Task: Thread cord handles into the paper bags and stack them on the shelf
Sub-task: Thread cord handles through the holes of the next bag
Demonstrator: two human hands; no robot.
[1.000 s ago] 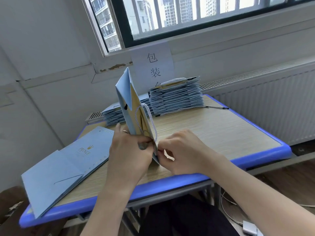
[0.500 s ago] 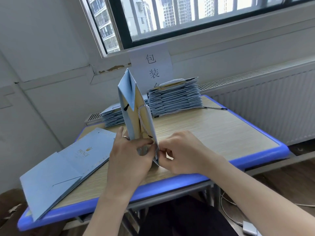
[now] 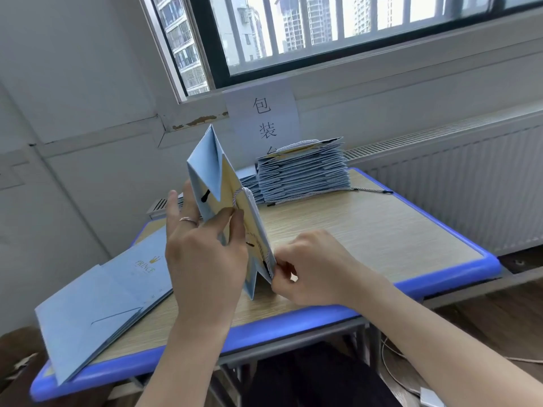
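A light blue paper bag (image 3: pixel 210 168), folded and stood on edge, leans over the near middle of the table. My left hand (image 3: pixel 202 251) pinches its yellow inner rim and the white cord handle (image 3: pixel 245 198) between thumb and forefinger, the other fingers spread behind the bag. My right hand (image 3: pixel 311 268) pinches the bag's lower right edge, where a black cord tip shows at a hole. Flat blue bags (image 3: pixel 102 301) printed PRINCE lie at the left. A stack of corded bags (image 3: pixel 305 174) stands at the back.
The wooden table has a blue rim (image 3: pixel 440 280). A loose white cord (image 3: pixel 367 190) lies beside the back stack. A lower pile of bags (image 3: pixel 249 186) sits behind the held bag. A radiator (image 3: pixel 470 183) runs along the right wall. Cables lie on the floor (image 3: pixel 393 365).
My left hand has risen up the bag and its fingers have spread, now pinching the cord loop higher. The bag has tilted a little; the right hand stays at the lower edge.
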